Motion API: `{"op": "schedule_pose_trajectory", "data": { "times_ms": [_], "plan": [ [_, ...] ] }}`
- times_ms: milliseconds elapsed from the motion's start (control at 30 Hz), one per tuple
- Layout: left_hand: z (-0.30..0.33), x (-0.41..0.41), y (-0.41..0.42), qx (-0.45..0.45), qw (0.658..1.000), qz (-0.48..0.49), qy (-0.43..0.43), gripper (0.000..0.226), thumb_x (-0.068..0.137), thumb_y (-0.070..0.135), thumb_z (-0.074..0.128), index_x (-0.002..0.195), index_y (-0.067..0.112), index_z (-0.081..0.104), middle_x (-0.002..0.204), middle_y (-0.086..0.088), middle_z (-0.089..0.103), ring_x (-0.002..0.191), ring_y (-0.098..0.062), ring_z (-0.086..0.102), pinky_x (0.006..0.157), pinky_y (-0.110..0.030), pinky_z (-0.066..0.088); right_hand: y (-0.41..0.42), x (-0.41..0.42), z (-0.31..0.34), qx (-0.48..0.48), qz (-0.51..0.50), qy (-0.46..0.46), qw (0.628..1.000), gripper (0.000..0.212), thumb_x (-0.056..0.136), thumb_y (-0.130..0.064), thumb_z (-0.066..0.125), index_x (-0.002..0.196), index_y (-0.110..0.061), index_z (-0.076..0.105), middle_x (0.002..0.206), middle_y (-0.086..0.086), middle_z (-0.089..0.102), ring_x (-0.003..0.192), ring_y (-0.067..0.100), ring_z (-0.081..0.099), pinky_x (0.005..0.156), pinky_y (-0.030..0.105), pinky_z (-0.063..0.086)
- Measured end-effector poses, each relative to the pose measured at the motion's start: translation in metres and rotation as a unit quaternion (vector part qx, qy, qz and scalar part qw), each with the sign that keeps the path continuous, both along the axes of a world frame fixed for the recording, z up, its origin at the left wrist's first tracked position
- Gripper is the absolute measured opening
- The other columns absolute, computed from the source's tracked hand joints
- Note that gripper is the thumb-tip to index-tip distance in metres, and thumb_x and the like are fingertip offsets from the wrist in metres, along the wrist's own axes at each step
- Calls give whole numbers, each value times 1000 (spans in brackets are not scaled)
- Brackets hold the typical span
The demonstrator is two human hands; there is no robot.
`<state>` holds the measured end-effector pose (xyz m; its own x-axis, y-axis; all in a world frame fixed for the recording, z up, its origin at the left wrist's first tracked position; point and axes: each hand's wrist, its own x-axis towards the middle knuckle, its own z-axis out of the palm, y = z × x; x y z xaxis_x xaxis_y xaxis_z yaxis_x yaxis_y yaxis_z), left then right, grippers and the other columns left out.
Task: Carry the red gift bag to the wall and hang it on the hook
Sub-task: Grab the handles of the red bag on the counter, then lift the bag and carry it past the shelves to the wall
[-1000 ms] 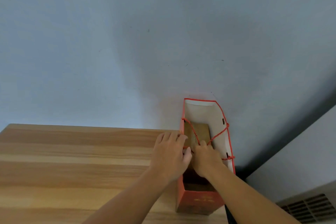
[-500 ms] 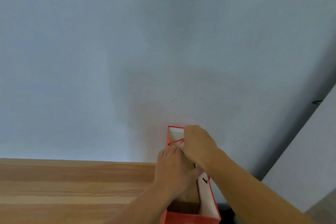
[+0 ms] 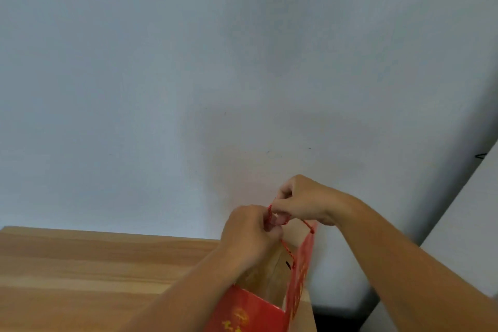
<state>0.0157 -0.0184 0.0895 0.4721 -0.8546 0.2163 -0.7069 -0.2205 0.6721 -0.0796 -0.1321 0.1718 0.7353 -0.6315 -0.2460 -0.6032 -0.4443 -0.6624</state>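
The red gift bag (image 3: 254,310) with gold print is lifted at the right end of the wooden table (image 3: 94,272), its mouth tilted toward me. My left hand (image 3: 249,232) and my right hand (image 3: 301,201) pinch its red cord handles (image 3: 287,248) together above the bag, close to the pale wall (image 3: 215,75). A brown box shows inside the bag. No hook is in view.
The table ends just right of the bag. Beyond it lies a dark gap, then a white surface (image 3: 463,224) rising at the right edge of the view. The wall fills the upper part of the view.
Both hands have risen with the cord handles, and the bag has lifted and tilted toward me. The view has tipped upward, showing more wall and less table.
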Motion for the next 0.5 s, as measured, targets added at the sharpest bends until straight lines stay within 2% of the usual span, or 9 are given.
{"op": "schedule_pose_trajectory", "data": {
  "times_ms": [100,167,233,300,367,500],
  "plan": [
    [14,11,18,10,1000,-25,9,27,86,36,66,77,12,73,72,-9,74,67,-22,68,65,-45,57,4,-6,14,93,80,-30,992,20,83,-6,80,100,2,75,90,14,80,86,19,76,83,29,60],
    [22,17,33,26,999,-36,-4,28,88,36,65,79,12,75,75,-8,76,71,-23,71,71,-47,58,13,-7,22,80,146,-17,986,30,76,-10,87,104,-9,76,99,11,80,90,18,74,89,35,60],
    [28,18,49,39,998,-39,-18,23,90,31,67,81,12,76,77,-8,78,73,-22,72,74,-47,59,27,-2,22,19,184,10,983,32,75,-6,84,104,-16,72,98,5,77,87,18,71,88,41,59],
    [36,18,67,36,999,-22,-21,17,92,26,67,85,15,78,80,-7,79,75,-22,73,77,-47,59,47,8,18,-104,203,54,972,29,81,-2,74,104,-18,67,101,2,71,86,18,68,79,41,60],
    [44,19,86,35,999,2,-41,15,94,23,65,89,18,78,82,-4,80,77,-21,73,78,-46,58,71,20,9,-225,232,81,943,20,87,-3,62,99,-19,66,103,3,71,90,24,69,78,40,58],
    [59,19,135,42,990,85,-104,15,93,24,61,92,21,76,83,0,76,78,-19,68,76,-46,56,108,37,-11,-352,278,19,894,18,93,-13,56,107,-18,68,102,4,62,91,30,67,75,42,55]
  ]
}}
